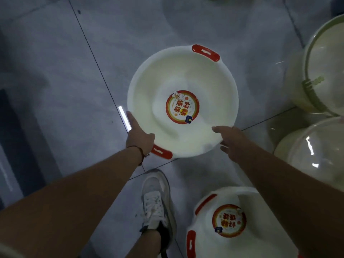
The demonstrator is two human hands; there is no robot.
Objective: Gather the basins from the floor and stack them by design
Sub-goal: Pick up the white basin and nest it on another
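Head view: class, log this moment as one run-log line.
basin: red handles, upright | left hand: grips rim | right hand: grips rim | matching basin: near foot

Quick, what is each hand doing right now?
Left hand: grips the rim of the red-handled basin.
Right hand: grips the same basin's rim.

Bare floor (55, 71) is lying open across the upper left and top centre of the frame. A white basin with red handles (182, 101) is filling the centre. Green-rimmed basins (323, 75) and a clear-rimmed one (316, 151) are crowding the right edge. Another red-handled basin (223, 229) is blocking the lower right, just beside a shoe (156, 202) at bottom centre.
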